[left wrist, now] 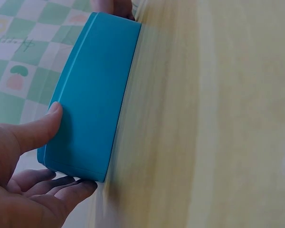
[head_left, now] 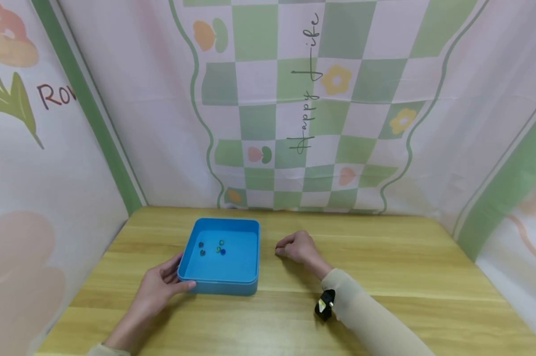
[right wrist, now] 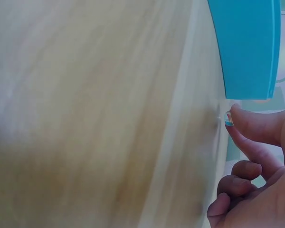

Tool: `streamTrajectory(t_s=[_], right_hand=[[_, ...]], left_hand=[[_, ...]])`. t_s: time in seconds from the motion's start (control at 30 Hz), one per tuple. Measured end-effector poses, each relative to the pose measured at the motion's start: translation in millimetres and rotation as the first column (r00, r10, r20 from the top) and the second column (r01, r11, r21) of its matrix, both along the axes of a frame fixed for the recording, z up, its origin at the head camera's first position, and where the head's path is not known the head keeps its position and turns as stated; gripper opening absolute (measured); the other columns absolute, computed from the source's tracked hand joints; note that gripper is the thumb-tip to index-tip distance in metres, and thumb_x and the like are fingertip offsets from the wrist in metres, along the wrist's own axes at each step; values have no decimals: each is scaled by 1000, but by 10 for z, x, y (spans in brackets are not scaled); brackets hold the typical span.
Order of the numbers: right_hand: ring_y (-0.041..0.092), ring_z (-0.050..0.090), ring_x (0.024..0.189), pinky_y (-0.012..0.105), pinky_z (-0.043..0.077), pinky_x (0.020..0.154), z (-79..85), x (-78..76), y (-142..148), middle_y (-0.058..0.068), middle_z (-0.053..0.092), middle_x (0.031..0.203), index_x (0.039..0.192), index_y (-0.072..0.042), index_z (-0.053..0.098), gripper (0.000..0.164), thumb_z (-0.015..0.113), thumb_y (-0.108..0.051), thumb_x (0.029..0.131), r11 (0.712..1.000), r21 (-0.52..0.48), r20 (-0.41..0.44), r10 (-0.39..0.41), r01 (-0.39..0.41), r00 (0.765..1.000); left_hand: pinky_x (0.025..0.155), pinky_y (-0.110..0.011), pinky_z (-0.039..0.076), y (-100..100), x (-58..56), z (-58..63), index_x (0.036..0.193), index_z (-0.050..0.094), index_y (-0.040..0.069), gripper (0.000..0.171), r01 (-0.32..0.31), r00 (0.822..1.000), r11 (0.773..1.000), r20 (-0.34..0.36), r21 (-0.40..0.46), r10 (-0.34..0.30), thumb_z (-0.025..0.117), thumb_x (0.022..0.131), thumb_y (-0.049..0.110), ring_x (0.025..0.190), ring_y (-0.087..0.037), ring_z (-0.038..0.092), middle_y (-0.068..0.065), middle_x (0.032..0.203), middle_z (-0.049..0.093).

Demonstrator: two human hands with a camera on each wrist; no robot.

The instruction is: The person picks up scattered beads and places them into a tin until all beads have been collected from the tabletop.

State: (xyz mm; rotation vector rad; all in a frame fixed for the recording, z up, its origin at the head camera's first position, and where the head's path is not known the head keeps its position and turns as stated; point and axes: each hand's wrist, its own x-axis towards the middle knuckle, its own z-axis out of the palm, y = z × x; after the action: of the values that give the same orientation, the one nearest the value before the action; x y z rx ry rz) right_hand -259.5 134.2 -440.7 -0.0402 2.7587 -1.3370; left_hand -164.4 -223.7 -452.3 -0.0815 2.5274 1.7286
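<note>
A square blue box [head_left: 219, 289] stands on the table, its top facing up. Several small glass marbles [head_left: 222, 252] lie on its floor, left of the middle. At the box's near left corner my left hand [head_left: 154, 289] grips it, thumb [left wrist: 40, 130] on the front wall and fingers along the left side. To the right of the box, low over the table, my right hand [head_left: 298, 247] pinches a clear glass marble [right wrist: 229, 118] between thumb and index finger. The other fingers of that hand are curled in toward the palm.
The wood-grain table [head_left: 383, 277] extends to the right of the box. Behind it hangs a green and white checkered cloth [head_left: 294, 109], with printed fabric on both sides. A black device [head_left: 325, 305] sits at my right wrist.
</note>
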Motion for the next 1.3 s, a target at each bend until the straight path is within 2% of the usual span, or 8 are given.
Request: streamTrajectory(t_s=[0.13, 0.23, 0.37, 0.53, 0.63, 1.0, 1.3], right_hand=[[20, 66, 90, 30, 56, 70, 23, 20, 23, 11, 78, 105, 94, -3, 84, 7, 86, -6, 87, 1000, -24, -8, 9, -9, 1000], [20, 64, 86, 28, 55, 67, 45, 33, 31, 12, 78, 108, 95, -3, 84, 8, 85, -6, 87, 999, -51, 2, 10, -10, 1000], [24, 65, 100, 33, 57, 76, 73, 50, 26, 13, 77, 113, 95, -4, 84, 8, 84, -6, 88, 997, -72, 20, 0, 2, 1000], [37, 62, 124, 47, 57, 95, 94, 72, 21, 16, 75, 120, 99, -4, 84, 9, 83, -7, 90, 996, -91, 29, 8, -5, 1000], [41, 59, 129, 52, 55, 102, 111, 94, 30, 17, 75, 119, 100, -2, 83, 11, 83, -6, 90, 993, -114, 27, 25, -22, 999], [44, 56, 133, 59, 46, 112, 166, 176, 70, 18, 75, 120, 103, -1, 83, 13, 80, -6, 91, 989, -142, 20, 39, -36, 999], [40, 60, 130, 56, 49, 111, 247, 201, 42, 15, 76, 117, 101, -2, 84, 12, 82, -7, 91, 986, -162, 23, 41, -37, 999]], left_hand=[[108, -43, 49, 5, -1, -1, 161, 36, 0, 94, -5, 1000, 1000, 8, 0, 5, 90, 86, 16, 143, -45, 45, -28, 162, 35], [108, -43, 50, 9, 1, -1, 161, 36, 0, 94, -6, 1000, 1000, 8, -1, 6, 90, 86, 16, 143, -45, 45, -28, 162, 35], [107, -42, 50, 11, 8, -2, 161, 36, 0, 93, -7, 1000, 1000, 3, -3, 7, 90, 86, 16, 142, -45, 46, -28, 162, 36], [108, -43, 50, 9, 13, -2, 161, 36, 0, 94, -9, 1000, 1000, 5, -8, 9, 90, 86, 17, 142, -45, 47, -28, 162, 37], [107, -43, 50, 8, 14, 0, 161, 37, 0, 94, -8, 1000, 1000, 2, -8, 8, 90, 86, 17, 142, -45, 47, -28, 162, 37], [107, -43, 51, 4, 15, -6, 161, 37, 0, 93, -2, 1000, 1000, -2, -11, 2, 90, 86, 18, 141, -45, 47, -28, 161, 37], [107, -42, 50, -4, 3, -18, 160, 36, -1, 95, 4, 1000, 1000, -6, 10, -4, 91, 85, 17, 142, -45, 46, -29, 162, 36]])
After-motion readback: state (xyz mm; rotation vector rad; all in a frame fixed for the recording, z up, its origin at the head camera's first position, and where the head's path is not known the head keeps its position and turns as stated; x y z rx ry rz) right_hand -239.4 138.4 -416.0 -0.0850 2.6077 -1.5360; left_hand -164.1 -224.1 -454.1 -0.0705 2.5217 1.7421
